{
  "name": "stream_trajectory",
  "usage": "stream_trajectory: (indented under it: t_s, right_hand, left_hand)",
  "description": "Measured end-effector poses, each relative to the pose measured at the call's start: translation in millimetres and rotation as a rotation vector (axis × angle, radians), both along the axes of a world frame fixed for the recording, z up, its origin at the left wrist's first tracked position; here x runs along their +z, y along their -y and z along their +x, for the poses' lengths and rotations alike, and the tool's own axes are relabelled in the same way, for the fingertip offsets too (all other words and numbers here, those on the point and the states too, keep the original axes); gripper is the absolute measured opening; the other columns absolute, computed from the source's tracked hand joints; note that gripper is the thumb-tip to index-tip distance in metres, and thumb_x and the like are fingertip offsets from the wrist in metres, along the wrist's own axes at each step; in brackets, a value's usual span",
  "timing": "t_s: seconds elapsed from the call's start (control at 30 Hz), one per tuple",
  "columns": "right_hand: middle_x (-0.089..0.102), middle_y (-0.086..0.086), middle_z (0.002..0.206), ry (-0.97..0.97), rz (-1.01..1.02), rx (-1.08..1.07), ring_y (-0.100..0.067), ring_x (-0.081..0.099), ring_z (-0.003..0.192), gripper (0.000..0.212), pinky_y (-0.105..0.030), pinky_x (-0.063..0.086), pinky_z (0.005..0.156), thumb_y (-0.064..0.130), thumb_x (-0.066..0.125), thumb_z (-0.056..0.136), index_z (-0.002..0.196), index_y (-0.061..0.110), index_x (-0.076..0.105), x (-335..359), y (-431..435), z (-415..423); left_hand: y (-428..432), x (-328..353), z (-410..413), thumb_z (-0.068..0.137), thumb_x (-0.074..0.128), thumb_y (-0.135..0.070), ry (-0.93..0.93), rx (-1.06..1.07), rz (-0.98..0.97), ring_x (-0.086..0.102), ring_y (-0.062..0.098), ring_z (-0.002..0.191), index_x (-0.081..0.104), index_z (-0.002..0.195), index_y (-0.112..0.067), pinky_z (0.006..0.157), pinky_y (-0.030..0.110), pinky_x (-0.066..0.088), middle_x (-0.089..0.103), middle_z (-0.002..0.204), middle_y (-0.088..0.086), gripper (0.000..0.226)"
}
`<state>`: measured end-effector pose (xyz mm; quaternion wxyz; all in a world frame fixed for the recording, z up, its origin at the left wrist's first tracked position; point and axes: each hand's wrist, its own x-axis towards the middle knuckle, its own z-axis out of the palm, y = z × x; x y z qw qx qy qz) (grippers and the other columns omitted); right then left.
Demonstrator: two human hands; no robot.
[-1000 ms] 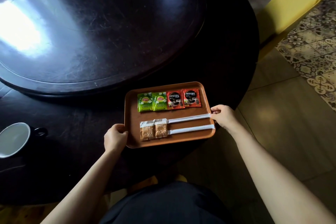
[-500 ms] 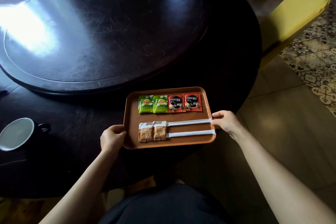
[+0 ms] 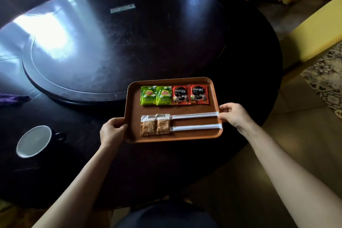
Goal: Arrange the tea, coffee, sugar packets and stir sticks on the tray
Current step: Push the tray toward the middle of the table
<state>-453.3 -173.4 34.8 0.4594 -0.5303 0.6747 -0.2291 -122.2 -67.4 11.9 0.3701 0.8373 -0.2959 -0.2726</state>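
The round dark wooden worktop (image 3: 166, 46) is glossy and finely scratched; the smooth brown plastic tray (image 3: 133, 109) looks matt; the red coffee sachets (image 3: 189, 94) shine.

The brown rectangular plastic tray (image 3: 130, 109) lies at the near edge of the round dark wooden table (image 3: 240, 61), gripped at both short ends by the left hand (image 3: 112, 131) and the right hand (image 3: 234, 114). Beyond its far rim the raised round turntable (image 3: 92, 57) blocks low passage. To the left, a black mug with a white inside (image 3: 34, 141) stands well apart, leaving bare tabletop between. A purple cloth (image 3: 12, 98) lies at the far left edge.
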Motion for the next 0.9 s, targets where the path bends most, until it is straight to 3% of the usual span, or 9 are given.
stream_trajectory:
  t_s: [0.23, 0.37, 0.57, 0.7, 0.8, 0.9]
  right_hand:
    - [0.065, -0.014, 0.099, 0.013, -0.057, -0.009, -0.028, 0.063, 0.096, 0.034, -0.043, 0.052, 0.091, -0.006, 0.066, 0.070, 0.103, 0.001, 0.061, 30.0, 58.1, 41.1]
    - [0.065, -0.011, 0.094, 0.009, -0.090, 0.003, -0.024, 0.063, 0.089, 0.027, -0.035, 0.053, 0.084, -0.006, 0.065, 0.071, 0.096, 0.004, 0.063, 41.6, 92.3, 68.9]
    - [0.059, 0.000, 0.075, -0.051, -0.094, -0.003, -0.018, 0.059, 0.078, 0.022, -0.030, 0.051, 0.074, -0.005, 0.066, 0.073, 0.093, 0.005, 0.063, 48.1, 145.7, 114.1]
    - [0.065, -0.008, 0.094, -0.144, -0.101, 0.021, -0.020, 0.060, 0.085, 0.023, -0.032, 0.052, 0.079, -0.002, 0.066, 0.073, 0.095, 0.006, 0.064, 36.3, 181.3, 139.4]
    - [0.067, -0.011, 0.099, -0.201, -0.117, 0.044, -0.025, 0.063, 0.092, 0.020, -0.037, 0.053, 0.086, 0.002, 0.068, 0.072, 0.092, 0.006, 0.066, 24.3, 201.4, 157.6]
    - [0.069, -0.013, 0.099, -0.239, -0.134, 0.057, -0.026, 0.063, 0.092, 0.020, -0.035, 0.051, 0.083, 0.007, 0.070, 0.072, 0.091, 0.005, 0.066, 12.0, 217.9, 174.2]
  left_hand:
    - [57.0, 18.4, 39.0, 0.075, 0.065, -0.004, -0.052, 0.027, -0.069, 0.068, 0.027, 0.087, 0.070, 0.099, -0.009, 0.082, 0.038, 0.055, 0.073, 0.095, 0.013, 0.025]
    - [88.9, 27.8, 61.4, 0.076, 0.064, -0.001, -0.036, 0.032, -0.072, 0.063, 0.019, 0.081, 0.070, 0.101, -0.006, 0.078, 0.031, 0.050, 0.071, 0.097, 0.013, 0.026]
    - [140.8, 36.7, 100.7, 0.077, 0.065, -0.003, 0.008, 0.014, -0.044, 0.066, 0.027, 0.094, 0.069, 0.103, -0.006, 0.082, 0.031, 0.049, 0.072, 0.101, 0.016, 0.026]
    - [173.2, 33.2, 127.0, 0.077, 0.065, -0.007, 0.039, -0.016, -0.005, 0.067, 0.025, 0.096, 0.070, 0.102, -0.010, 0.090, 0.036, 0.051, 0.073, 0.102, 0.012, 0.027]
    - [194.5, 28.8, 141.5, 0.078, 0.062, -0.005, 0.058, -0.031, 0.011, 0.066, 0.024, 0.097, 0.070, 0.104, -0.008, 0.088, 0.031, 0.050, 0.072, 0.104, 0.013, 0.028]
    - [212.3, 21.2, 154.7, 0.079, 0.061, -0.004, 0.092, -0.050, 0.023, 0.065, 0.025, 0.100, 0.070, 0.105, -0.007, 0.088, 0.031, 0.048, 0.071, 0.106, 0.015, 0.027]
